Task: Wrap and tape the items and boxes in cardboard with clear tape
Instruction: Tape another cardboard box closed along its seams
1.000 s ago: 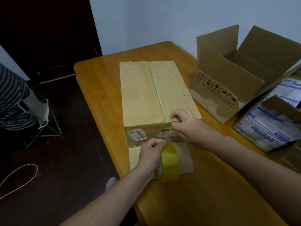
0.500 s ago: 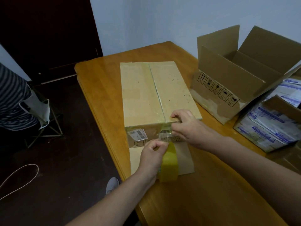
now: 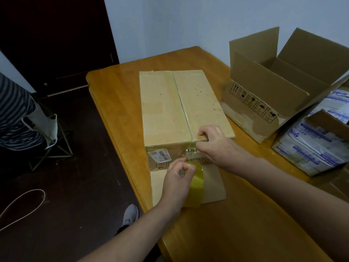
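Note:
A long box wrapped in tan cardboard (image 3: 170, 110) lies on the wooden table (image 3: 117, 103), its top seam taped lengthwise. My left hand (image 3: 177, 184) grips a yellowish roll of clear tape (image 3: 195, 186) just in front of the box's near end. A short strip of tape (image 3: 190, 156) runs from the roll up to that end face. My right hand (image 3: 215, 146) presses the strip against the near top edge of the box. A loose cardboard flap (image 3: 213, 184) lies flat under the roll.
An open empty cardboard box (image 3: 268, 91) stands at the right. Packs of white and blue packages (image 3: 317, 146) sit beyond it at the far right. A seated person in a striped top (image 3: 13, 110) is at the left, beside a wire stool. A cable lies on the dark floor.
My left hand has tilted the tape roll and drawn it slightly back, stretching a short strip from the box's end. My right hand stays pressed on the near edge.

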